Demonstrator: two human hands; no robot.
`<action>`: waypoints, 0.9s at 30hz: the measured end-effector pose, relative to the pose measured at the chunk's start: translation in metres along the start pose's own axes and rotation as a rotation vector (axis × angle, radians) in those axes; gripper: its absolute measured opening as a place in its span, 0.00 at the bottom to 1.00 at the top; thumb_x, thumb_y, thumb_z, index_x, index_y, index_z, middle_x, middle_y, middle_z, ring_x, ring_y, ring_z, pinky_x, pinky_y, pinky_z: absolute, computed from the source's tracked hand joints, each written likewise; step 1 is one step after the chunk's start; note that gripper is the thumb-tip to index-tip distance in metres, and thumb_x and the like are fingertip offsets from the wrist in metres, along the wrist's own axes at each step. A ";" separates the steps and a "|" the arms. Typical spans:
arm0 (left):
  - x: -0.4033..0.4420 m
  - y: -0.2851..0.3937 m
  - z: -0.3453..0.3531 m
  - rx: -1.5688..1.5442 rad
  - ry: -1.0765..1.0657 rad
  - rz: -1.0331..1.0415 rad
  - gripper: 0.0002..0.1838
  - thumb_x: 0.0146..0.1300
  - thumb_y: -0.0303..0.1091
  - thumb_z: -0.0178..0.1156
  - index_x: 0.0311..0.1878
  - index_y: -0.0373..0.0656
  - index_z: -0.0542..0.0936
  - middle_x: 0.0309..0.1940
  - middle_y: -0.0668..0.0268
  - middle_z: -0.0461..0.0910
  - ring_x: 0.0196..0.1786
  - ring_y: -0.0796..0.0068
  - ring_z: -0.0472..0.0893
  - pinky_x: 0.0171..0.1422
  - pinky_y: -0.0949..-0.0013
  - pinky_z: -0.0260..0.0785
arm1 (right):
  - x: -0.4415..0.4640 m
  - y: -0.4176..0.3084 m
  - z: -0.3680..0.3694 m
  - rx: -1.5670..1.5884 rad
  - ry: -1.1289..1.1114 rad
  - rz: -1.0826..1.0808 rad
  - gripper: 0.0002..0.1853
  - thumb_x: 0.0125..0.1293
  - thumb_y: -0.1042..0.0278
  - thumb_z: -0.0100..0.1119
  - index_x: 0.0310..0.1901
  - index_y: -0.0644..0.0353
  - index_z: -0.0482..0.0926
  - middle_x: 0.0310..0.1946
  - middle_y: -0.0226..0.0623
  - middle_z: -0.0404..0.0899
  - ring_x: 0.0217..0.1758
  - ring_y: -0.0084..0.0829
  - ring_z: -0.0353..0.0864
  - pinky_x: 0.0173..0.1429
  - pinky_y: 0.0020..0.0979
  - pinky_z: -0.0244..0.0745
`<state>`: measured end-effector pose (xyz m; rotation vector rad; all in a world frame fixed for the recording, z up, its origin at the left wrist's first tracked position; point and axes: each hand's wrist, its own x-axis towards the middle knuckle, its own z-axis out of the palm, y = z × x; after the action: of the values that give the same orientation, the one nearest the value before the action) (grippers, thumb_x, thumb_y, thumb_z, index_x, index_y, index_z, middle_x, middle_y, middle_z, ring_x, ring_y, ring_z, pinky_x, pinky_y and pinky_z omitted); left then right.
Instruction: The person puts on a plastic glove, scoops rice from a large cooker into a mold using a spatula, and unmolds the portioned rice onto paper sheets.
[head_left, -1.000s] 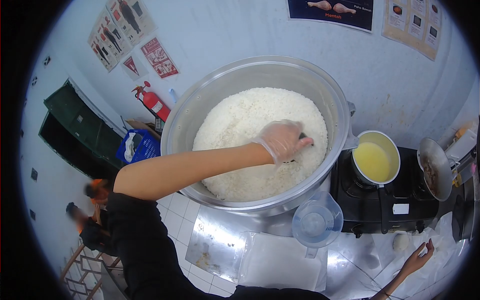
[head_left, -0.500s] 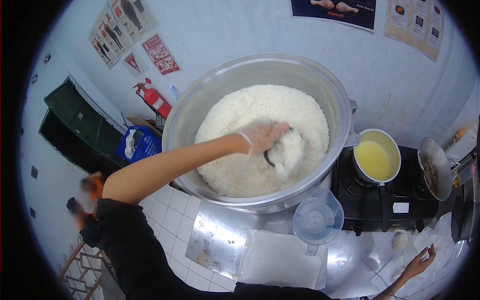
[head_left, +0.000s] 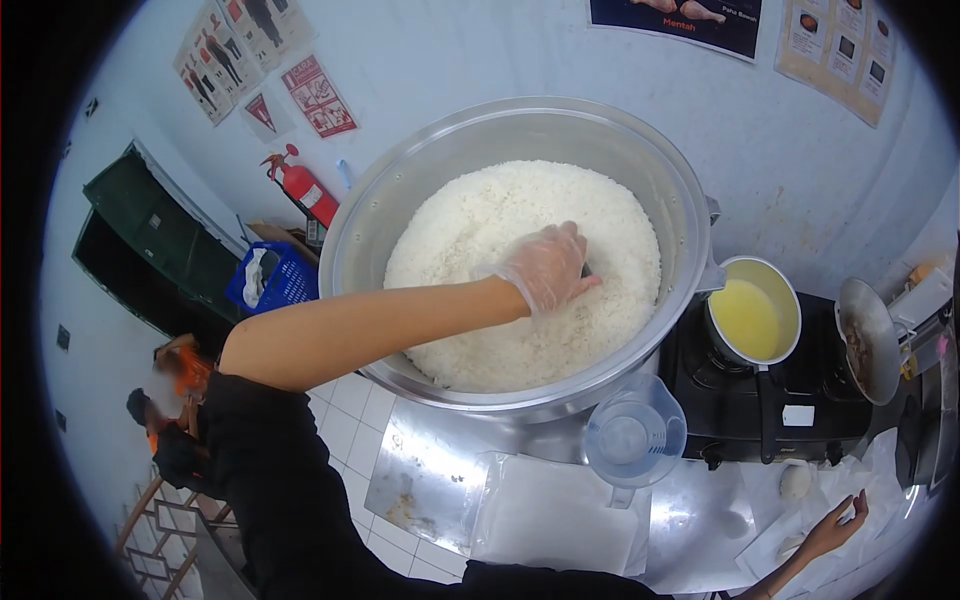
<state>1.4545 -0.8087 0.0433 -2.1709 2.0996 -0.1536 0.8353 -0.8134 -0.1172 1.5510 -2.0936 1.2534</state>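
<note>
In the head view a large metal pot [head_left: 690, 215] holds a broad bed of white cooked rice [head_left: 470, 220]. My left hand [head_left: 548, 268], in a clear plastic glove, reaches into the rice with its fingers curled round a dark scoop [head_left: 588, 269]. Only a small piece of the scoop shows; the rest is hidden by the hand and the rice. Far to the lower right, my right hand [head_left: 838, 527] is bare and holds nothing, its fingers loosely bent and apart. It hovers by white paper sheets [head_left: 775, 545], below a round white lump [head_left: 796, 483].
A clear measuring jug [head_left: 640, 430] and a stack of wrapping sheets [head_left: 555, 515] lie before the pot. On the black stove [head_left: 740, 430] stand a saucepan [head_left: 755, 310] of yellow liquid and a wok [head_left: 870, 340]. Two people [head_left: 180, 400] are at the far left.
Half a second ago the scoop was raised and tilted with rice on it. My left hand has since gone down into the rice with it. My right hand has barely moved.
</note>
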 end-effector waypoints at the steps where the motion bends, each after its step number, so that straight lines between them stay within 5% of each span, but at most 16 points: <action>1: -0.004 0.002 0.001 -0.013 -0.011 0.010 0.29 0.69 0.56 0.50 0.46 0.32 0.75 0.45 0.50 0.73 0.47 0.55 0.79 0.51 0.59 0.74 | -0.001 0.001 0.000 -0.001 0.002 -0.002 0.15 0.72 0.64 0.54 0.58 0.56 0.77 0.53 0.37 0.78 0.56 0.35 0.75 0.60 0.36 0.68; 10: -0.041 -0.020 -0.049 -0.364 -0.284 -0.035 0.34 0.71 0.61 0.45 0.48 0.30 0.75 0.49 0.44 0.76 0.48 0.50 0.79 0.57 0.60 0.72 | 0.003 -0.024 -0.006 0.152 0.012 -0.007 0.16 0.75 0.60 0.50 0.58 0.56 0.77 0.49 0.39 0.79 0.56 0.35 0.76 0.60 0.35 0.68; 14: -0.067 -0.051 -0.047 -1.104 -0.065 -0.271 0.39 0.71 0.66 0.38 0.60 0.34 0.71 0.59 0.44 0.73 0.58 0.52 0.77 0.59 0.52 0.73 | 0.027 -0.055 -0.015 0.354 -0.048 -0.053 0.18 0.77 0.55 0.45 0.59 0.55 0.76 0.38 0.33 0.78 0.40 0.26 0.76 0.46 0.28 0.70; 17: -0.089 -0.047 -0.068 -1.769 -0.053 -0.584 0.44 0.66 0.73 0.39 0.72 0.45 0.61 0.66 0.54 0.69 0.66 0.52 0.71 0.63 0.39 0.70 | 0.040 -0.153 -0.038 0.810 -0.186 0.164 0.19 0.77 0.53 0.44 0.61 0.53 0.74 0.26 0.21 0.70 0.24 0.11 0.56 0.29 0.17 0.50; 18: -0.094 -0.050 -0.067 -1.838 0.011 -0.530 0.44 0.66 0.73 0.39 0.72 0.46 0.60 0.67 0.56 0.68 0.66 0.52 0.71 0.64 0.41 0.70 | 0.046 -0.179 -0.038 0.938 -0.177 0.129 0.19 0.77 0.53 0.44 0.61 0.53 0.74 0.23 0.18 0.67 0.21 0.09 0.50 0.25 0.16 0.43; 21: -0.107 -0.057 -0.071 -2.017 0.139 -0.368 0.43 0.65 0.74 0.41 0.72 0.51 0.60 0.69 0.60 0.66 0.68 0.54 0.70 0.68 0.44 0.66 | 0.056 -0.273 -0.059 1.188 -0.340 0.049 0.21 0.77 0.52 0.45 0.61 0.57 0.73 0.18 0.16 0.56 0.17 0.08 0.48 0.22 0.16 0.42; 27: -0.102 -0.081 -0.056 -2.552 0.314 -0.055 0.34 0.63 0.64 0.51 0.66 0.54 0.68 0.64 0.62 0.71 0.66 0.57 0.71 0.67 0.41 0.67 | 0.048 -0.458 -0.088 1.716 -0.941 -0.239 0.19 0.74 0.55 0.50 0.55 0.61 0.76 0.22 0.19 0.59 0.25 0.12 0.59 0.30 0.19 0.58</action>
<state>1.5223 -0.7051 0.1122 0.5815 -0.5145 -1.2262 1.1912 -0.8075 0.1882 3.2818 -0.4192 2.7923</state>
